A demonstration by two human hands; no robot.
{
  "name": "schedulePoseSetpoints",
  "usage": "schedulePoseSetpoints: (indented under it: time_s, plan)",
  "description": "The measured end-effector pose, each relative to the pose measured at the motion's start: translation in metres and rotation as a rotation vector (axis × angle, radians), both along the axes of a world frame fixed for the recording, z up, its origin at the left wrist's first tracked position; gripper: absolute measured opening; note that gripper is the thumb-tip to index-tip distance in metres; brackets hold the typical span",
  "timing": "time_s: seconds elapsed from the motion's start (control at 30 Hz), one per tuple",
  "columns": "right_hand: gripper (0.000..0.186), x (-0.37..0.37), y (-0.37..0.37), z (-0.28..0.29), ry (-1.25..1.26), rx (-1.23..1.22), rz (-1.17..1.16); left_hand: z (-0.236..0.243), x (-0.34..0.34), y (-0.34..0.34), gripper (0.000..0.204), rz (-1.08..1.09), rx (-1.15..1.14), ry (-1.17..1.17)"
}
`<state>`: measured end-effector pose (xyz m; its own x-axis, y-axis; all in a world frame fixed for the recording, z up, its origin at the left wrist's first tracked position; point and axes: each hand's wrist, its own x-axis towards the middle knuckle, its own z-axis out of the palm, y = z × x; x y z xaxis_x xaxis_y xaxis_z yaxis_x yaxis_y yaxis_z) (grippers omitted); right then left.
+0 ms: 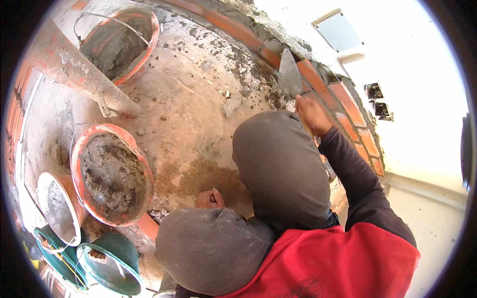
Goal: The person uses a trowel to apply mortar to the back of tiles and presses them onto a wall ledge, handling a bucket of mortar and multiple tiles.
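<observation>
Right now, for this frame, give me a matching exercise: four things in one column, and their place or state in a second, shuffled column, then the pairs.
Things:
1. trowel
2. right hand
3. left hand
4. nearest orange bucket

Places or states:
A. fist resting on the floor by the knee
B. full of grey mortar, left of the knees
C. blade up against the brick row
D. gripping the trowel's handle

Pairs: 1-C, 2-D, 3-A, 4-B
</observation>
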<state>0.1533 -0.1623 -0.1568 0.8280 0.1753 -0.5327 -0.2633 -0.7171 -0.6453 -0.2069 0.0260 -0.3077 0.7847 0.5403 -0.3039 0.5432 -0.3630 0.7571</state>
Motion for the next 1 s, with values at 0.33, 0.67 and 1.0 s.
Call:
schedulePoseSetpoints:
  time_s: [0.33, 0.67, 1.0]
  plan:
    - [0.031, 0.057, 0.033, 0.022, 0.382, 0.249, -0.13, -0.018, -0.008, 0.001, 0.049, -0.023, -0.084, 0.031]
    - [0.029, 0.022, 0.038, 0.024, 0.248, 0.039, -0.209, 0.007, 0.0, 0.003, 0.045, 0.074, -0.054, -0.044]
    - [0.027, 0.01, 0.046, 0.029, 0.299, 0.189, -0.316, -0.015, -0.008, 0.01, 0.035, -0.064, -0.02, 0.046]
